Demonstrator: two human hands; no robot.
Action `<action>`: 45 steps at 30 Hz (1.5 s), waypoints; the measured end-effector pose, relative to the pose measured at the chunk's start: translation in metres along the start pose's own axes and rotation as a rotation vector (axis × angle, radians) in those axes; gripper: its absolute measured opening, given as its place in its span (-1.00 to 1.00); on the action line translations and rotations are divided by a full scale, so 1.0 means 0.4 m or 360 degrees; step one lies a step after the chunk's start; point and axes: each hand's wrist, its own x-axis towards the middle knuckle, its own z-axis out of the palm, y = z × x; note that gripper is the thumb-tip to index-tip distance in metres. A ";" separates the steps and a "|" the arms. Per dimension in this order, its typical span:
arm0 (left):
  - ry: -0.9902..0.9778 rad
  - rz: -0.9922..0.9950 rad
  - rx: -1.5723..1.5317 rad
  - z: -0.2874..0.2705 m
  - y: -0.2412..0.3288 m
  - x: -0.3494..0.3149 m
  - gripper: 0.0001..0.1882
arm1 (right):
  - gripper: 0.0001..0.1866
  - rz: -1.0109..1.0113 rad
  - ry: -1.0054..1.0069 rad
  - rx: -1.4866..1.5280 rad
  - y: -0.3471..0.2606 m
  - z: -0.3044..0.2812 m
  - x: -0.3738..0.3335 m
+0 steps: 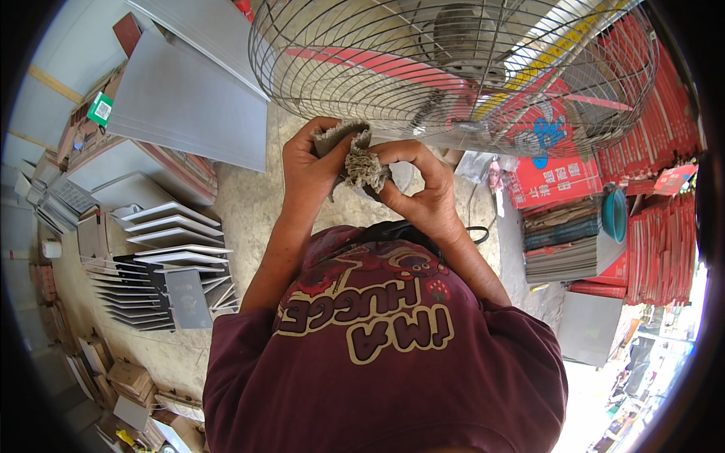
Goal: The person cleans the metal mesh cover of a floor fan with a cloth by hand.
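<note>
Bright daylight fills the scene, strongest at the lower right, where the street (649, 377) is blown out to white. The fan guard (453, 68) catches the light, and its wires stay sharp. Shadows are soft. Fisheye bending curves the panels (181, 98) at left, and a black rim rings the blurred edges.

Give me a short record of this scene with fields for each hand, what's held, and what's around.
left hand: left hand pinches one end of a grey rag
right hand: right hand grips the bunched other end
rag: crumpled, held just below the fan guard
fan: large wire fan guard directly ahead, blades behind it
left side: fanned grey tile samples on the floor
right side: stacks of red boxes
</note>
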 end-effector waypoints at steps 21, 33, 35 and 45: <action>-0.0586 -0.0030 -0.0084 -0.033 0.014 -0.001 -0.81 | -0.68 0.0096 0.0126 0.0049 0.023 -0.012 0.004; -0.0648 -0.0066 -0.0240 -0.026 0.012 -0.003 -0.82 | -0.68 0.0136 0.0219 0.0094 0.028 -0.009 0.007; -0.0560 -0.0112 -0.0193 -0.030 0.006 -0.004 -0.84 | -0.69 0.0139 0.0260 0.0126 0.028 -0.014 0.009; -0.0146 -0.0090 -0.0220 -0.024 -0.006 0.003 -0.91 | -0.64 0.0011 -0.0020 -0.0060 -0.001 -0.026 0.013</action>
